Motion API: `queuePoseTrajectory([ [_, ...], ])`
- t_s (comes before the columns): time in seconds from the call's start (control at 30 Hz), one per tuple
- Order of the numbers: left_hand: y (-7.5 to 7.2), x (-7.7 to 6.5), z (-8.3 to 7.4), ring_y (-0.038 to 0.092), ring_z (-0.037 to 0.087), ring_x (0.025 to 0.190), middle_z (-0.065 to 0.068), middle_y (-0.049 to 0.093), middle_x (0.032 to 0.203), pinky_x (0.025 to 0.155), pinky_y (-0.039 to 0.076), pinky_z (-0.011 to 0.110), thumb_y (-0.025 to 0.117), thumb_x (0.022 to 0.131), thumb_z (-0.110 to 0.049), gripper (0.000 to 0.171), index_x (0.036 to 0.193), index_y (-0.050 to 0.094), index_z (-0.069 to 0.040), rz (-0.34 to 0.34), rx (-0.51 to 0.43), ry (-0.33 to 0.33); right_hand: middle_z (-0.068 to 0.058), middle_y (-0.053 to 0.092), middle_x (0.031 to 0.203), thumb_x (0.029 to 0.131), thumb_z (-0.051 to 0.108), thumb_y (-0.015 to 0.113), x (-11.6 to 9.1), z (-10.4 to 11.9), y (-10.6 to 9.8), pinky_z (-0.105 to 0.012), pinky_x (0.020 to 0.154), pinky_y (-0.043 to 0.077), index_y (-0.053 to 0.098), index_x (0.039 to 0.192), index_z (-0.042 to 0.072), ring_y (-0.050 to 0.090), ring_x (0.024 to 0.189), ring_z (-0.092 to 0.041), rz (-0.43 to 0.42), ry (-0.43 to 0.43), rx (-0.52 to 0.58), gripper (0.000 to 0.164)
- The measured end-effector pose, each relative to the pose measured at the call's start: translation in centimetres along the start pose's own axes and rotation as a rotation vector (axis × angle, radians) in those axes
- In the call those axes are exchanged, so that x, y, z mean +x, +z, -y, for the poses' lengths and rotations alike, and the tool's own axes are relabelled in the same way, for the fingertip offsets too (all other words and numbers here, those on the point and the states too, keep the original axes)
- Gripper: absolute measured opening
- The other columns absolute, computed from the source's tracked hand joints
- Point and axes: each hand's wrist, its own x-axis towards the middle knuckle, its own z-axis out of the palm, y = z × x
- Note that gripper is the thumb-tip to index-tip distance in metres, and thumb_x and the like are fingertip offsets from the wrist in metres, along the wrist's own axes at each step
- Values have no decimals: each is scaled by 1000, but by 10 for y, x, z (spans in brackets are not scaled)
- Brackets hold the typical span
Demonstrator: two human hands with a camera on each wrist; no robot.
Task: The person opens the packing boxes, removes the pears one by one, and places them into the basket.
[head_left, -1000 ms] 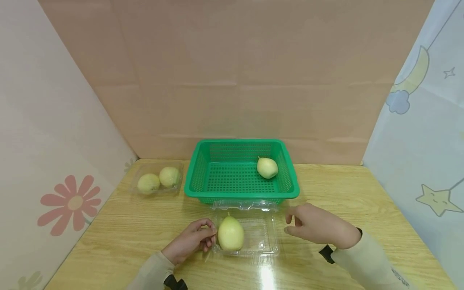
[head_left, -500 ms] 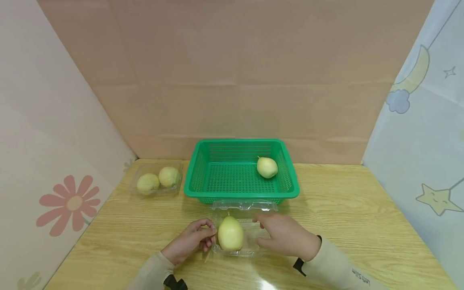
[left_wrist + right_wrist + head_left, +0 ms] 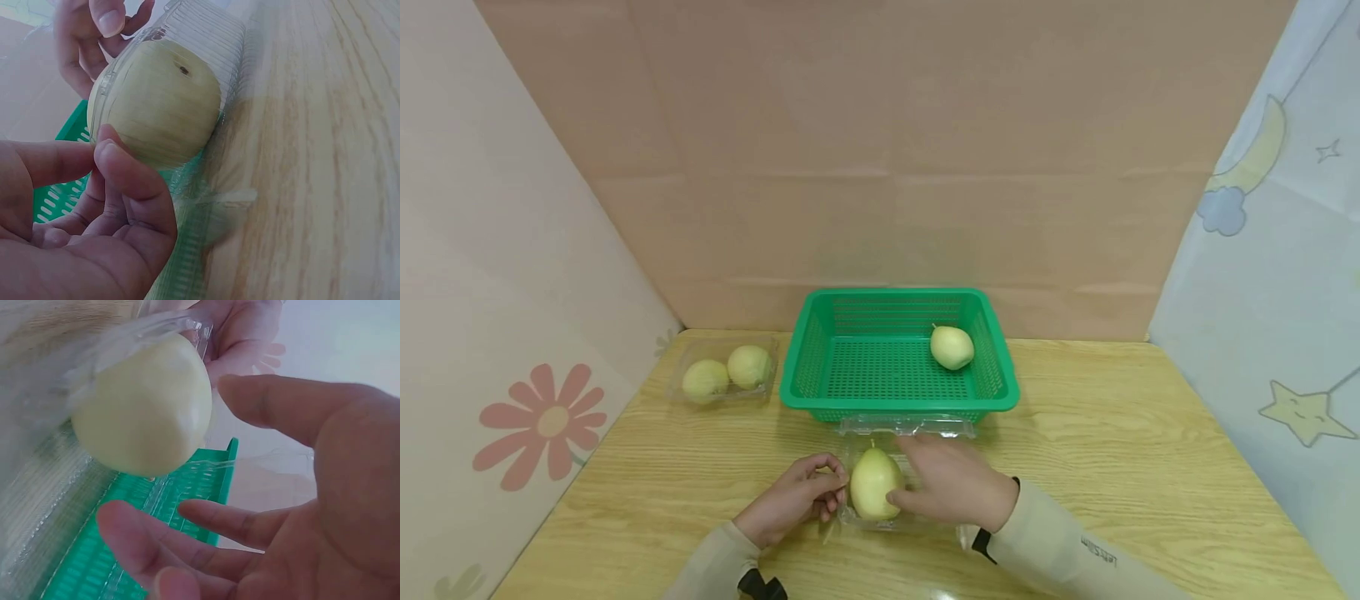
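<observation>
A pale yellow-green pear sits upright in the left part of a clear plastic fruit box, whose lid stands open toward the basket. My left hand pinches the box's left edge between thumb and index finger, plain in the left wrist view. Over the box's right part, my right hand reaches toward the pear, its thumb and fingers spread apart. In the right wrist view, the right thumb and fingers stand around the pear with a gap showing between.
Behind the box stands a green perforated basket with one pear at its right side. On the back left of the wooden table, another clear box holds two pears. A brown backdrop and printed side walls enclose the table.
My right hand has moved left from beside the box to over it, close to the pear. My left hand keeps its pinch on the box's edge.
</observation>
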Motion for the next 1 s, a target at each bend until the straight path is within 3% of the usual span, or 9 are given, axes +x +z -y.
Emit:
queuePoseTrajectory([
  [0.27,0,1,-2,51,12,68,4,60,81,59,47,23,55,103,-19,17,102,54,-2,2,9,7,-6,70,109,85,45,74,13,3,2,-37,72,54,61,127,4,66,92,-20,48,-11,13,60],
  [0.47,1,1,-4,51,12,68,4,60,81,59,47,23,55,103,-19,17,102,53,-2,4,8,8,3,64,92,82,46,76,18,5,7,-29,60,44,61,124,9,57,76,-11,79,42,27,58],
  [0.67,2,1,-5,51,12,68,4,60,81,59,47,23,55,103,-19,16,102,53,-3,8,14,10,7,57,81,79,47,77,20,10,11,-28,54,41,60,112,13,52,67,-10,90,63,10,51],
  [1.0,2,1,-3,51,12,68,4,60,81,59,47,23,54,103,-18,15,102,54,-3,9,15,8,3,61,82,78,50,77,22,19,14,-30,56,44,59,115,11,56,68,-12,101,64,-76,57],
])
